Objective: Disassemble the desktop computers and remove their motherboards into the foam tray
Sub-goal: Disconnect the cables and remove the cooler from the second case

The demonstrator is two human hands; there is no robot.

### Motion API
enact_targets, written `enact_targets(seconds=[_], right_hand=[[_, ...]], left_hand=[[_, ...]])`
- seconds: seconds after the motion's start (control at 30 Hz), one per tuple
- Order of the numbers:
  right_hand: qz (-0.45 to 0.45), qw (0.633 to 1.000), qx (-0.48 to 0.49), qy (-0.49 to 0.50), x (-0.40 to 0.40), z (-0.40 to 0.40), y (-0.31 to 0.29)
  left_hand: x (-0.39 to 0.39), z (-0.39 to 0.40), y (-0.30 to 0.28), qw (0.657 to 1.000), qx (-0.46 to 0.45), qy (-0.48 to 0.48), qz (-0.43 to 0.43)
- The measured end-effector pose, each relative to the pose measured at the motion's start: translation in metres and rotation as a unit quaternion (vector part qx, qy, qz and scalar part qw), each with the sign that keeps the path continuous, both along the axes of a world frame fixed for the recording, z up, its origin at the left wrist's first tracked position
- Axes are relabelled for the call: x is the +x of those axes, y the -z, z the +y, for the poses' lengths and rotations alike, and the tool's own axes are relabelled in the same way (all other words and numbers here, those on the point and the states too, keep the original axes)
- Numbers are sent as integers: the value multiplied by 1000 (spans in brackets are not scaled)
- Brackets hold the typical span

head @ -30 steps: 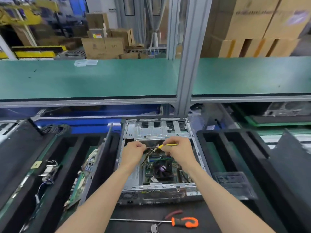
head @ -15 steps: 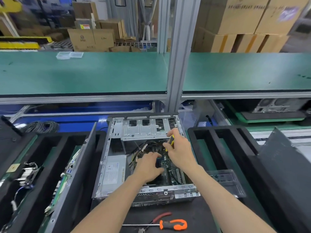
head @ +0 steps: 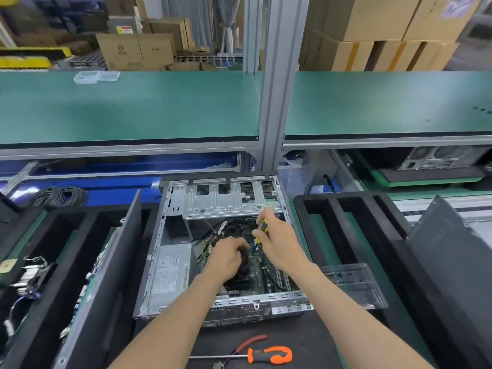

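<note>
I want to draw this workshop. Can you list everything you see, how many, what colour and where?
Computer case: one, grey metal, open, centre.
Motherboard: one, dark green, inside the case.
Small screwdriver: one, yellow and black, in the right hand.
Big screwdriver: one, orange and black, on the mat in front of the case.
Foam trays: two, black, left and right of the case.
Clear plastic box: one, on the right tray.
Shelf: green, above.
Cardboard boxes: many, brown, behind.
Left hand: reaches into the case.
Right hand: fingers curled round the small screwdriver.
</note>
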State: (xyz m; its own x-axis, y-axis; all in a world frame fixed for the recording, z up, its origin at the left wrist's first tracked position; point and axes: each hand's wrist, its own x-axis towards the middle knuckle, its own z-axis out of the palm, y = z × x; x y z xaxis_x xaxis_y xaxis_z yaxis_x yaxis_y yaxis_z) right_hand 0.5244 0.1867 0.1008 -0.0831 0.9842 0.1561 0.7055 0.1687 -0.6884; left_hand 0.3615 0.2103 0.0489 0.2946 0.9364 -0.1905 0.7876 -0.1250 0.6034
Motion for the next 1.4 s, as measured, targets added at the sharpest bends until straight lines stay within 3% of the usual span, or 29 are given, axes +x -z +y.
enact_targets(seconds=[0.4,0.5,0.63,0.77,0.9,1.13,1.23,1.33,1.4], right_hand=[[-47,998,-18,-27,-6,2,-2],[-81,995,-17,-56,-9,2,-8],[-201,974,-17,-103,-16,5,-19],[-276,958,-5,-81,-26,10,-22],[-288,952,-42,-94,-32,13,-26],[-318,915,-74,-238,-42,18,-45],[-313,929,-57,-188,-45,16,-41],[-383,916,-1,-123,-45,18,-34],[-388,911,-3,-136,-44,21,-32]], left_hand=[[5,2,9,988,-7,69,140],[5,3,11,988,-14,67,137],[5,3,11,989,-18,58,135],[6,2,4,990,-58,51,116],[5,-1,-2,986,-113,54,107],[-2,-1,-3,983,-124,98,88],[-3,-3,-1,985,-121,89,84],[-4,0,-1,978,-112,128,123],[-4,3,-2,967,-116,157,161]])
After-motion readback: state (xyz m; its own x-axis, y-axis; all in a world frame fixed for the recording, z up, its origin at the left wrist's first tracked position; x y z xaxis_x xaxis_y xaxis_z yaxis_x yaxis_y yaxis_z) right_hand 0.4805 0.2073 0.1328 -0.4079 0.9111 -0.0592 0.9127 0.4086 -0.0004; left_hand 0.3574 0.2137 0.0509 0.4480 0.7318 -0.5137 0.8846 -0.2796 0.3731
